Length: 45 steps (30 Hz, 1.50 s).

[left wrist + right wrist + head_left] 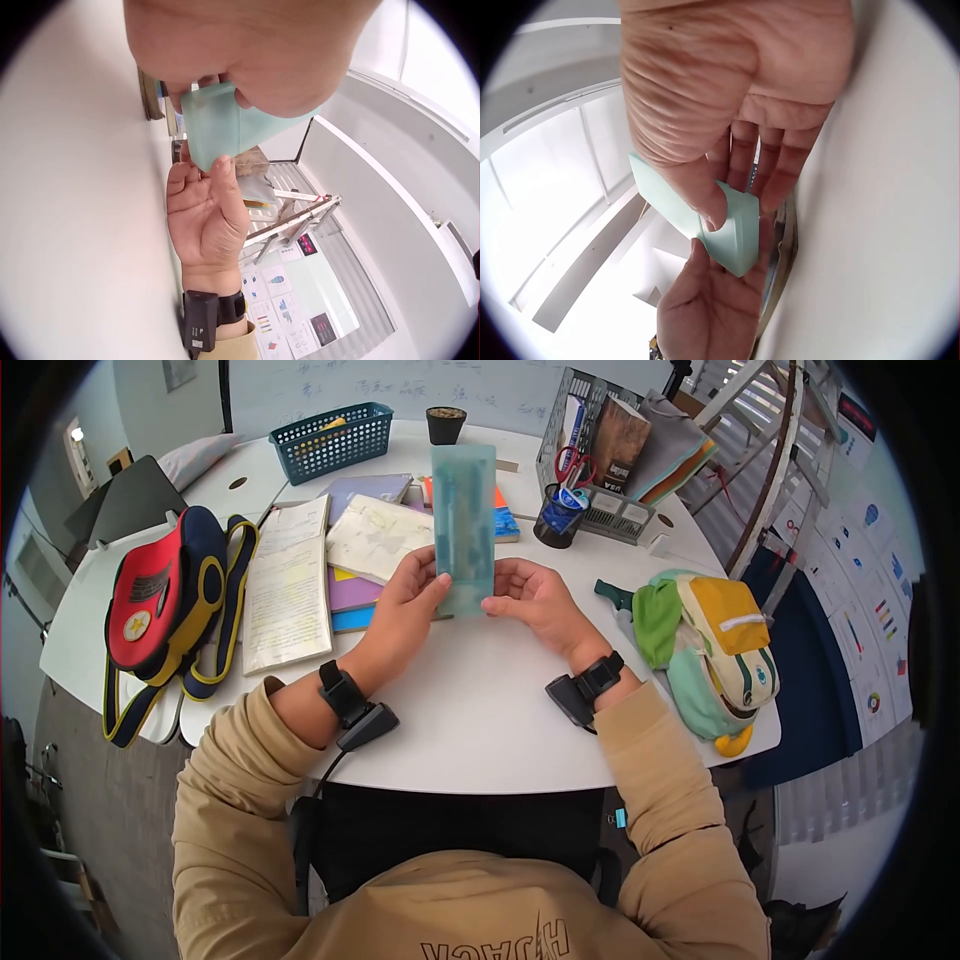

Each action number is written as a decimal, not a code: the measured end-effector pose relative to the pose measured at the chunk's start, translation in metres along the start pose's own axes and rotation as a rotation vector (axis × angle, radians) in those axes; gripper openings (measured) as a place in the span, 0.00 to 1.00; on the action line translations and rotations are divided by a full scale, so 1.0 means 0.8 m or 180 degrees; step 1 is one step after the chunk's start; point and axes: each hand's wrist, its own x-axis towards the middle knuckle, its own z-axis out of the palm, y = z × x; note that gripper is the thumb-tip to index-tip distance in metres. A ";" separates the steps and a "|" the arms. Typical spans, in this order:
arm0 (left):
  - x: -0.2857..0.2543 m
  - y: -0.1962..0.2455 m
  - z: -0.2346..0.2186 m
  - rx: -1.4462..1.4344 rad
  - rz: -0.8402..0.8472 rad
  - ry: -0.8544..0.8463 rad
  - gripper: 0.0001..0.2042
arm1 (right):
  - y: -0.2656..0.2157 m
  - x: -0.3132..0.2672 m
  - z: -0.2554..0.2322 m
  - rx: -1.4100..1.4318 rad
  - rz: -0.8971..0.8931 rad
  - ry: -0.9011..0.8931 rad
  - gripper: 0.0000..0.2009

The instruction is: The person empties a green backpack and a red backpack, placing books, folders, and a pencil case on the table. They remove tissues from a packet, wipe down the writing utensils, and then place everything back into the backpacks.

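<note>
A translucent blue-green plastic pencil box (465, 525) stands upright between my hands, above the white table. Dark, blurred shapes show through its frosted wall. My left hand (405, 610) holds its lower left side, thumb on the near face. On the lower right edge, my right hand (540, 603) pinches it between thumb and fingers. Seen from the left wrist, the box's end (214, 127) faces the camera, with the right thumb at its edge. In the right wrist view both thumbs lie on the box (731, 232), while part of it is hidden behind the right hand.
An open notebook (287, 585) and stacked books (380, 538) lie left of centre. A red and navy bag (165, 595) sits far left, a green and cream backpack (715, 650) at right. Behind are a teal basket (332, 445), a plant pot (445, 428) and a pen cup (558, 520).
</note>
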 end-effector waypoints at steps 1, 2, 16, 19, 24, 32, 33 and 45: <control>0.001 0.000 0.000 0.0044 0.0043 -0.0020 0.24 | -0.002 0.001 0.001 -0.0010 -0.0050 0.0030 0.26; 0.002 0.000 0.000 0.0085 0.0081 -0.0043 0.24 | -0.002 0.000 0.002 -0.0019 -0.0094 0.0065 0.26; -0.004 0.011 0.004 0.0139 -0.0180 0.0039 0.23 | -0.005 -0.003 0.001 -0.0044 -0.0129 0.0138 0.25; -0.006 0.010 0.005 0.0149 -0.0126 0.0024 0.23 | -0.004 -0.003 0.000 -0.0058 -0.0121 0.0135 0.25; -0.002 0.007 0.001 0.0164 -0.0179 0.0004 0.23 | -0.008 -0.004 0.001 0.0036 -0.0007 0.0194 0.25; -0.002 0.008 0.001 0.0150 -0.0428 -0.0033 0.23 | -0.005 -0.002 -0.002 0.0311 0.0070 0.0292 0.20; -0.003 0.006 0.000 0.0137 -0.0483 -0.0112 0.23 | -0.006 -0.002 -0.001 0.0478 0.0088 0.0341 0.20; -0.015 0.011 0.011 0.0627 -0.0921 -0.0596 0.25 | 0.005 0.004 -0.011 0.0307 0.0387 0.1205 0.23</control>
